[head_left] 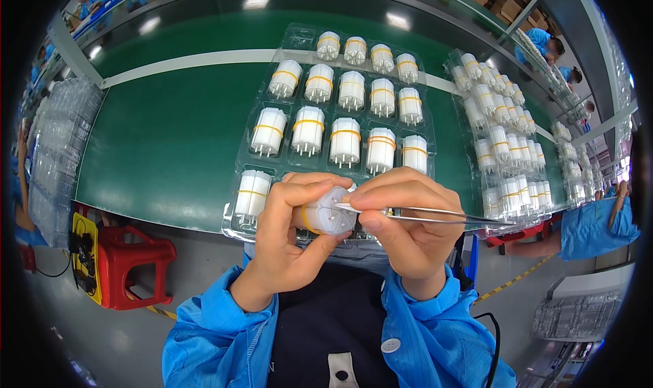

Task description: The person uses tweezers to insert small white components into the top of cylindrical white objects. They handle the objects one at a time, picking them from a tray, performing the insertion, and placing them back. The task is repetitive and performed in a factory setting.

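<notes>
My left hand [286, 231] is wrapped round a white plug-shaped unit [328, 214] with a yellow band. The unit is tilted so its end face turns to the right. In my right hand [415, 218] a pair of metal tweezers [442, 216] is pinched, its long shanks reaching out to the right. A narrow white piece shows between my right fingertips and touches the unit's end face; whether it is the tweezers' tip or a pin, I cannot tell. Just beyond my hands, a clear plastic tray [235, 184] holds rows of similar banded units [345, 143] with prongs.
More filled trays [507, 143] stand to the right on the green belt [156, 143]. At the left lies a stack of clear trays [61, 156]. A red stool [139, 265] stands below the bench edge. Another person's blue sleeve [598, 224] is at the far right.
</notes>
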`<state>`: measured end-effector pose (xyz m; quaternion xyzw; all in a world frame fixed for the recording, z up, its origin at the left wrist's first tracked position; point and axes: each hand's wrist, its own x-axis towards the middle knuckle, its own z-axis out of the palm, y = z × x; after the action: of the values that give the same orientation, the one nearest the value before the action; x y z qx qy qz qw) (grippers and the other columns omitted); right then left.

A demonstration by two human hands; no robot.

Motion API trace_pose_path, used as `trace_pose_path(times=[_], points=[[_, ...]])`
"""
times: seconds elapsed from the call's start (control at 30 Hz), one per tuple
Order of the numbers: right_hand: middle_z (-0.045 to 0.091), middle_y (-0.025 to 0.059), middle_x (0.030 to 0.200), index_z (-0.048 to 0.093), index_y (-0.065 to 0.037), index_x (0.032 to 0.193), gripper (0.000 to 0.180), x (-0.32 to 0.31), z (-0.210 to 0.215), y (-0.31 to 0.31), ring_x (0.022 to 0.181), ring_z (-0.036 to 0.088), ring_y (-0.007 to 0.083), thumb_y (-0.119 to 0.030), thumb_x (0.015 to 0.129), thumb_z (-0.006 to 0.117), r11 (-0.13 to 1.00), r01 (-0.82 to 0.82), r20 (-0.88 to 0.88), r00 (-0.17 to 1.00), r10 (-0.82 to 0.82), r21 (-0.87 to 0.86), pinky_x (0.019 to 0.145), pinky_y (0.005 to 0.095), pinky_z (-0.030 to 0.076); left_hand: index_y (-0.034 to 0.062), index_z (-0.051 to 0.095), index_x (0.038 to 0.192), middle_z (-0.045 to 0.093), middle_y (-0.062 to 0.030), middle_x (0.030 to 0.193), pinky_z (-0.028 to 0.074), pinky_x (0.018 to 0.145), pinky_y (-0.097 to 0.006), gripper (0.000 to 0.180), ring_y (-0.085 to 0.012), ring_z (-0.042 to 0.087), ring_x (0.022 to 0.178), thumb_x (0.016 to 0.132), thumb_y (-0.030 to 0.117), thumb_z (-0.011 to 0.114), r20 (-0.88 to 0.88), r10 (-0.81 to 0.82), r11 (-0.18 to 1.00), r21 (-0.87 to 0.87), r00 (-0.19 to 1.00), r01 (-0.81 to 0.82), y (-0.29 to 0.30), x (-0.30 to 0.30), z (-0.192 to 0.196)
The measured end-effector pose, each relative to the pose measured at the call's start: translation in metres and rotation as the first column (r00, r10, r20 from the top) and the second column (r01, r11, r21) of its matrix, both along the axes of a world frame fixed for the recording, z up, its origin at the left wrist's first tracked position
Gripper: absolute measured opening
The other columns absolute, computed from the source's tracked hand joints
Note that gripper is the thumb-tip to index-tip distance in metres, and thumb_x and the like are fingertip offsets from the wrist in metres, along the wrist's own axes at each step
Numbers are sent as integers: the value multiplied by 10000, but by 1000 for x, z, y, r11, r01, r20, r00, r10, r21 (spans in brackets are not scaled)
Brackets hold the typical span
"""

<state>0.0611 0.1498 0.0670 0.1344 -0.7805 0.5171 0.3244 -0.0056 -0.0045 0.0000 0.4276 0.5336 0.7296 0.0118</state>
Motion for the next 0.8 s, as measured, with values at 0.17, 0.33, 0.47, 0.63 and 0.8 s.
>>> trace_pose_path(times=[0.17, 0.33, 0.47, 0.63, 0.8], points=[[711, 124, 832, 729, -10, 915, 129, -1, 0, -1, 712, 687, 218, 1, 786, 726, 1000, 17, 4, 1000, -17, -2, 618, 290, 529, 4, 483, 1229, 611, -233, 1214, 550, 805, -339, 559, -298, 593, 1068, 736, -129, 710, -99, 82, 996, -31, 992, -86, 1, -3, -1], [697, 122, 830, 727, -23, 921, 137, 0, 5, -2, 697, 674, 226, -1, 785, 729, 999, -1, 47, 999, -2, 50, 606, 298, 518, 17, 494, 1210, 630, -219, 1191, 545, 781, -342, 599, -313, 586, 1035, 676, -152, 704, -247, 159, 980, -78, 956, -183, -3, -5, 3], [698, 133, 841, 720, -14, 943, 156, 0, 13, 0, 713, 678, 225, -2, 788, 733, 983, -19, 86, 996, 3, 184, 618, 301, 521, 21, 495, 1206, 630, -215, 1195, 533, 803, -346, 599, -306, 587, 1023, 673, -152, 706, -255, 177, 972, -106, 951, -210, -3, -4, 4], [708, 177, 896, 709, 44, 978, 162, 4, -11, -7, 798, 697, 212, 8, 821, 728, 945, -98, -15, 995, 98, -313, 682, 291, 544, 13, 496, 1204, 631, -220, 1201, 522, 827, -340, 540, -287, 590, 1038, 732, -128, 714, -117, 178, 984, 10, 977, -178, 1, -2, 1], [711, 171, 902, 714, 37, 974, 169, 3, -12, -8, 804, 699, 229, 14, 809, 743, 993, -25, 0, 1000, 25, -119, 698, 301, 549, 13, 497, 1206, 633, -223, 1200, 518, 832, -345, 533, -285, 592, 1040, 744, -106, 735, -124, 184, 983, 8, 975, -185, 1, -4, -2]])
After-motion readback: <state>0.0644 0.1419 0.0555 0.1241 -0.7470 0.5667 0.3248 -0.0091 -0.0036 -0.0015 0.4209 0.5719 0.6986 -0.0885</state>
